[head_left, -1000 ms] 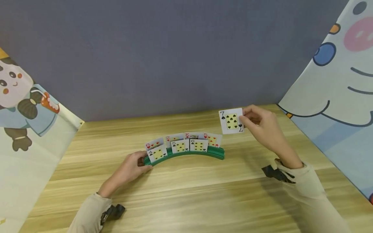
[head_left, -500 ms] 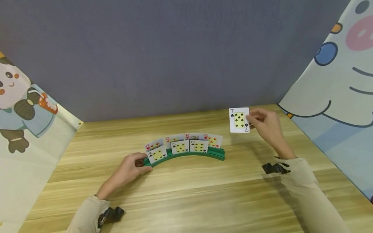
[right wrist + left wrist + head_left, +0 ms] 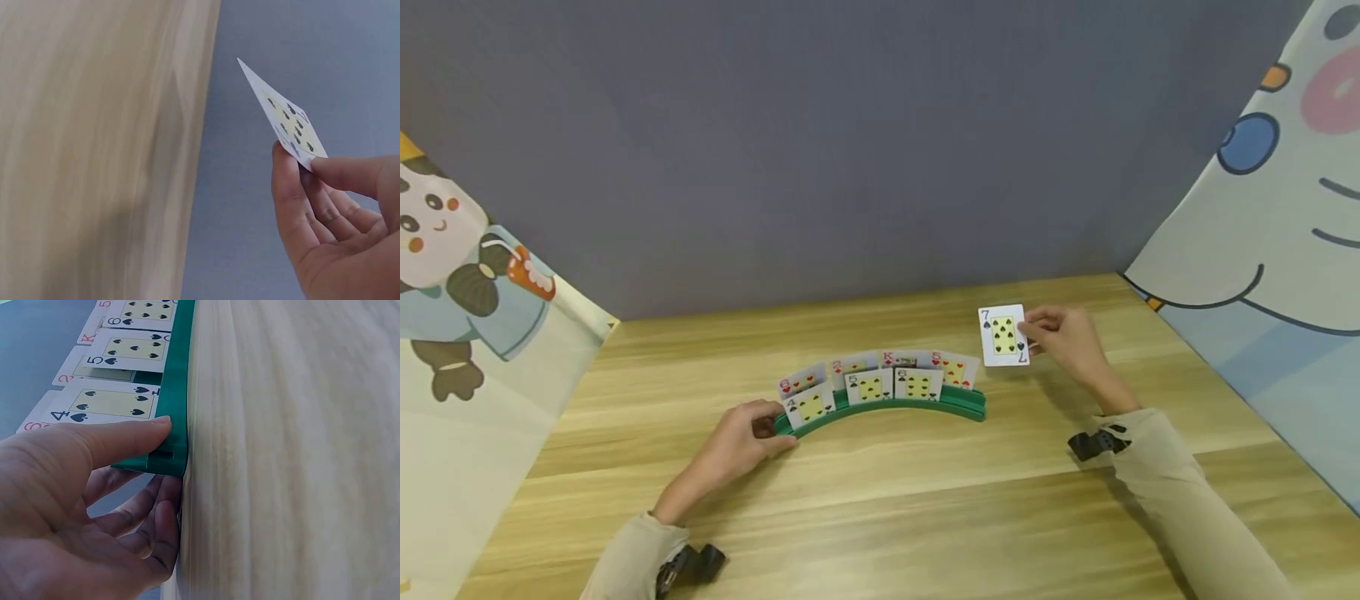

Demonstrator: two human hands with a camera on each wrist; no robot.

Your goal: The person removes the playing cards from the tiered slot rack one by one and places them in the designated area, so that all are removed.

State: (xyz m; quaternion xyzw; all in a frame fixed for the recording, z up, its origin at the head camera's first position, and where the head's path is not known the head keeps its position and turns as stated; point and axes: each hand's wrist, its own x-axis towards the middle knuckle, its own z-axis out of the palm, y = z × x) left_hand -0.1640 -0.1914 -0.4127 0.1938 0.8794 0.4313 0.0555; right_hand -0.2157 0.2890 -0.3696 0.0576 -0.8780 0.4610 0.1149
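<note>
A curved green card holder (image 3: 961, 402) stands on the table, bearing two rows of playing cards. Its front row shows the four of spades (image 3: 811, 407), the five of spades (image 3: 869, 387) and the six of spades (image 3: 917, 386). Several red-marked cards, among them a king (image 3: 898, 358) and a five of hearts (image 3: 957, 369), rise behind. My left hand (image 3: 741, 442) grips the holder's left end, with the thumb on its front side in the left wrist view. Beyond the holder's right end, my right hand (image 3: 1067, 342) pinches the seven of spades (image 3: 1003, 335) by its right edge, raised above the table.
The wood-grain table (image 3: 880, 517) runs back to a grey-blue partition (image 3: 865, 150). Panels with cartoon figures flank it, a left panel (image 3: 512, 400) and a right panel (image 3: 1210, 242). The right end of the holder's front row is a bare groove.
The seven of spades moved right at first, then came lower and back left, nearer the holder's right end. My left hand keeps its grip, and the cards in the holder look the same.
</note>
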